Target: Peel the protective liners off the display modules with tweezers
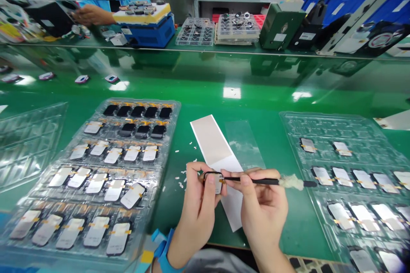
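Pinch on: left hand (196, 209) gripped thin pale rectangular component (218, 185) by edges, light, fragile; right hand (263, 210) pinched slim black wire-looped tool (256, 181) beside it.

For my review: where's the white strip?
Head view: the white strip lies mid-bench between two plastic trays, its near end between the left hand and right hand.

Your left hand (198, 209) pinches a small part (218, 184), hard to make out, while your right hand (264, 211) holds a black pick (253, 181) against it.
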`<move>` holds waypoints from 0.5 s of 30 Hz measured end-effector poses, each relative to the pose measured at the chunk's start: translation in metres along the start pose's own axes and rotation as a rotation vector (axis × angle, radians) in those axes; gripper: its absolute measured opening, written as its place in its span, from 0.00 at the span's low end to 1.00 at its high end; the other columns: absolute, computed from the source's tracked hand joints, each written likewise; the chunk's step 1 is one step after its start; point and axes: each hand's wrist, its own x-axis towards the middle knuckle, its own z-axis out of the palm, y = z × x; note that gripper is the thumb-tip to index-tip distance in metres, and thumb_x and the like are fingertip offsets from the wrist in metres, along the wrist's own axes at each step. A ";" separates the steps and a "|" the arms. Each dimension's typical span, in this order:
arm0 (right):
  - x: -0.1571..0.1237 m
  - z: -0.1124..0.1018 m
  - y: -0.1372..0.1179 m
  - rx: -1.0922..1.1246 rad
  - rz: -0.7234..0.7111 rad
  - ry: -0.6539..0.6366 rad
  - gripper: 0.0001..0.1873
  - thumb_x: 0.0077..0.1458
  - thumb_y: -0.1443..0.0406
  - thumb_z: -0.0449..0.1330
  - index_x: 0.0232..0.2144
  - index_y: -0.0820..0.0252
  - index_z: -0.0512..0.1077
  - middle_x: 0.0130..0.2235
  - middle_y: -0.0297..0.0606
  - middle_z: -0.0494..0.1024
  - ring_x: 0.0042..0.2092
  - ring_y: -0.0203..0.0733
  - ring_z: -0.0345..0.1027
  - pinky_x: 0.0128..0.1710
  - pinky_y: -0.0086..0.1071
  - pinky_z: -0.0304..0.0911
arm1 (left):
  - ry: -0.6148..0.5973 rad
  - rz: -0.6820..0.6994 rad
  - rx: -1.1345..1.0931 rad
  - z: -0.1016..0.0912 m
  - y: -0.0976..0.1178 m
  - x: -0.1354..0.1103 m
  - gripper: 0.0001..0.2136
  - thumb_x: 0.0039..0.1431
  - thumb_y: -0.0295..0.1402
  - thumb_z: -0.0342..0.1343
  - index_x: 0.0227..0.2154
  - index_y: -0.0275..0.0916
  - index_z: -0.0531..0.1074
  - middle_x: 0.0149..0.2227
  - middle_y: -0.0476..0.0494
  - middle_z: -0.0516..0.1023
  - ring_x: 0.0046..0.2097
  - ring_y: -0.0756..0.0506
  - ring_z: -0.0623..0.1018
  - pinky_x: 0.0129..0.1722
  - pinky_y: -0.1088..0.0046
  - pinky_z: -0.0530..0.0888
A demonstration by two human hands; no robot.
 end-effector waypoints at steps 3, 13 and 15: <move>0.002 -0.001 -0.003 0.072 0.041 0.016 0.04 0.62 0.67 0.63 0.35 0.55 0.71 0.32 0.33 0.80 0.36 0.47 0.83 0.32 0.34 0.81 | 0.009 -0.001 0.036 -0.002 -0.001 0.004 0.13 0.69 0.47 0.52 0.40 0.45 0.59 0.27 0.55 0.69 0.28 0.52 0.71 0.27 0.80 0.68; 0.018 -0.021 -0.021 -0.111 -0.179 0.212 0.10 0.54 0.68 0.69 0.32 0.60 0.70 0.31 0.34 0.77 0.33 0.47 0.82 0.33 0.40 0.83 | 0.116 0.077 0.203 -0.021 0.034 -0.038 0.10 0.71 0.45 0.49 0.39 0.44 0.63 0.26 0.51 0.74 0.24 0.51 0.68 0.25 0.76 0.64; 0.019 -0.022 -0.021 -0.162 -0.210 0.232 0.11 0.54 0.67 0.70 0.32 0.61 0.70 0.31 0.35 0.77 0.32 0.47 0.82 0.34 0.40 0.83 | 0.170 0.145 0.297 -0.041 0.063 -0.043 0.10 0.70 0.45 0.51 0.37 0.44 0.67 0.27 0.48 0.78 0.23 0.49 0.71 0.25 0.74 0.67</move>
